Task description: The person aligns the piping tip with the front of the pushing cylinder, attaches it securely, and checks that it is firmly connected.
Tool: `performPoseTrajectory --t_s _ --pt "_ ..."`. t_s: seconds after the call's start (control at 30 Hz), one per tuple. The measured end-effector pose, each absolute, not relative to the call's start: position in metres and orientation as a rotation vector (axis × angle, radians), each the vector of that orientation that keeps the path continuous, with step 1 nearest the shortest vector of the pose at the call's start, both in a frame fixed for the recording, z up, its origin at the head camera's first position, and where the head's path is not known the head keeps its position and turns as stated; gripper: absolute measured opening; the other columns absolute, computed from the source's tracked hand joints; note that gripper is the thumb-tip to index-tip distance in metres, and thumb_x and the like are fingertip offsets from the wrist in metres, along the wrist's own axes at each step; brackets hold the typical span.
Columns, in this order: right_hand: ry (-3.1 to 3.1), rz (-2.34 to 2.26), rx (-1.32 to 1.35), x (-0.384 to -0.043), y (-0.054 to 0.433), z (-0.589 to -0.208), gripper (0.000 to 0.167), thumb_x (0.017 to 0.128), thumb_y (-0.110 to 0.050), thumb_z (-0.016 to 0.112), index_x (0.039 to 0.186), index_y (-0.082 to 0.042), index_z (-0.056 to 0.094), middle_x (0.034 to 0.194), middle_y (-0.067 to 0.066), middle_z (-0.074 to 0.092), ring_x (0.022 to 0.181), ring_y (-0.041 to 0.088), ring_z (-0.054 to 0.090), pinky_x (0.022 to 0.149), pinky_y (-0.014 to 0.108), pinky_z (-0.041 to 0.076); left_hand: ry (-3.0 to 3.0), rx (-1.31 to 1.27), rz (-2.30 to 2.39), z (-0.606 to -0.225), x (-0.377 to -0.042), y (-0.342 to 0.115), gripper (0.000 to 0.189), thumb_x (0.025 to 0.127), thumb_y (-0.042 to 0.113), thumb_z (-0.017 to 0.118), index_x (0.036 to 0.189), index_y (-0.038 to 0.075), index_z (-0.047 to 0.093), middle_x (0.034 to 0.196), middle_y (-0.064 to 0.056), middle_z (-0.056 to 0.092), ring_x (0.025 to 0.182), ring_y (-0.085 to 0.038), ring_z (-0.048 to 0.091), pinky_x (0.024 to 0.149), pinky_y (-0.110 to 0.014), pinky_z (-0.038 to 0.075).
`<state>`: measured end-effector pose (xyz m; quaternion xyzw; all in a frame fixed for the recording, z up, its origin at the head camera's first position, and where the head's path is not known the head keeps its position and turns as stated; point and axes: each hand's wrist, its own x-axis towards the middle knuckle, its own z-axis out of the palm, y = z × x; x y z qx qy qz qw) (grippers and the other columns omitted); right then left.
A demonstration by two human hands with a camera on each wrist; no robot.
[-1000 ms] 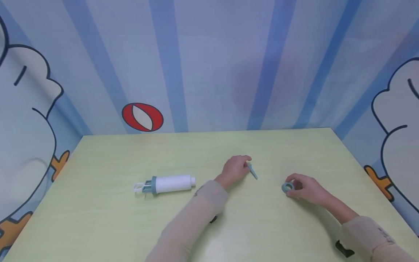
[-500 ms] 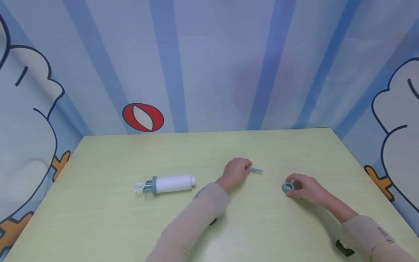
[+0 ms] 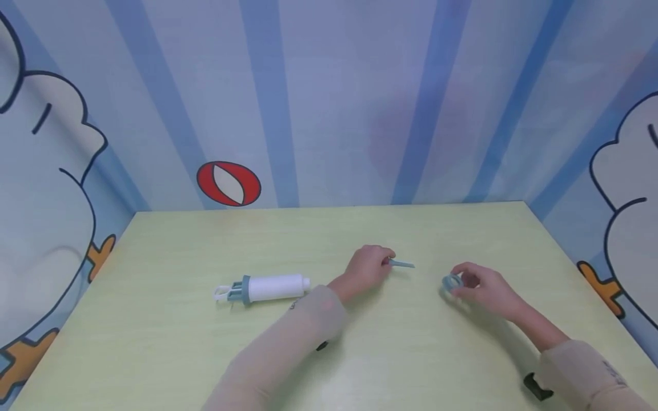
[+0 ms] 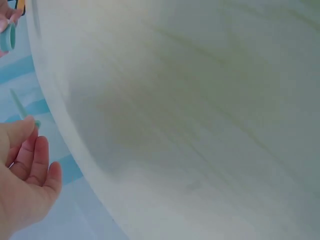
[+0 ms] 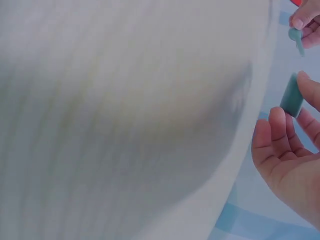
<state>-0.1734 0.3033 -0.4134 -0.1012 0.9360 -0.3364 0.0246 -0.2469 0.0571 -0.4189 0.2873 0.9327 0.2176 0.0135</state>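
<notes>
My left hand (image 3: 366,267) pinches a slim, tapered blue-grey piece (image 3: 403,264) with a rounded head, probably a nozzle. Its thin end points right in the head view, toward my other hand. Between the thumb and fingers of my right hand (image 3: 487,292) is a blue-grey ring (image 3: 446,283), a short open band. A shadow lies under the ring, which appears raised off the table. In the right wrist view the ring (image 5: 291,97) shows its outer wall edge-on, and the slim piece (image 5: 298,41) is beyond it. The two pieces are apart.
Left of my left forearm, a white cylinder (image 3: 276,287) lies on its side on the pale table (image 3: 247,354). It has a blue-grey collar (image 3: 240,290) and a white loop handle (image 3: 222,293). A striped blue wall (image 3: 339,103) with cartoon pictures stands behind.
The slim piece has swung from slanting down-right to nearly level, still in my left hand. My right hand has risen slightly with the ring. The white cylinder stays put on the table.
</notes>
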Motion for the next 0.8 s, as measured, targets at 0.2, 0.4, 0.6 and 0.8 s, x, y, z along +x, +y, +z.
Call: performPoseTrajectory --t_s 0.2,0.4,0.6,0.8 --pt "2.905 -1.103 -0.301 -0.173 0.295 -0.41 0.033 0.078 -0.019 0.066 0.105 -0.003 0.056 0.078 0.004 0.055 0.07 0.003 0.05 0.061 0.021 0.042 2.879 0.96 0.661 -0.412 -0.241 0.05 0.024 0.083 0.014 0.059 0.107 0.012 0.065 0.083 0.004 0.064 0.069 -0.005 0.05 0.065 -0.015 0.04" --pt "2.853 -1.281 -0.308 -0.169 0.284 -0.407 0.031 0.08 -0.016 0.064 0.105 -0.001 0.054 0.081 0.005 0.054 0.071 0.001 0.05 0.062 0.021 0.044 2.852 0.972 0.728 -0.406 -0.231 0.043 0.023 0.084 0.015 0.06 0.106 0.012 0.065 0.087 0.002 0.065 0.071 -0.006 0.053 0.064 -0.015 0.04" --pt "2.771 -1.472 -0.318 -0.165 0.27 -0.404 0.032 0.081 -0.013 0.063 0.106 0.001 0.052 0.084 0.001 0.054 0.072 0.0 0.052 0.063 0.02 0.046 2.851 0.939 0.833 -0.404 -0.222 0.036 0.024 0.083 0.017 0.061 0.106 0.012 0.065 0.085 0.004 0.065 0.072 -0.005 0.054 0.065 -0.015 0.04" --pt "2.677 -1.667 -0.375 -0.165 0.257 -0.405 0.03 0.079 -0.005 0.063 0.105 0.006 0.051 0.081 -0.009 0.054 0.07 0.001 0.053 0.061 0.019 0.047 2.818 0.865 0.979 -0.4 -0.217 0.027 0.024 0.082 0.016 0.062 0.105 0.011 0.065 0.083 0.004 0.064 0.076 -0.006 0.057 0.068 -0.017 0.042"
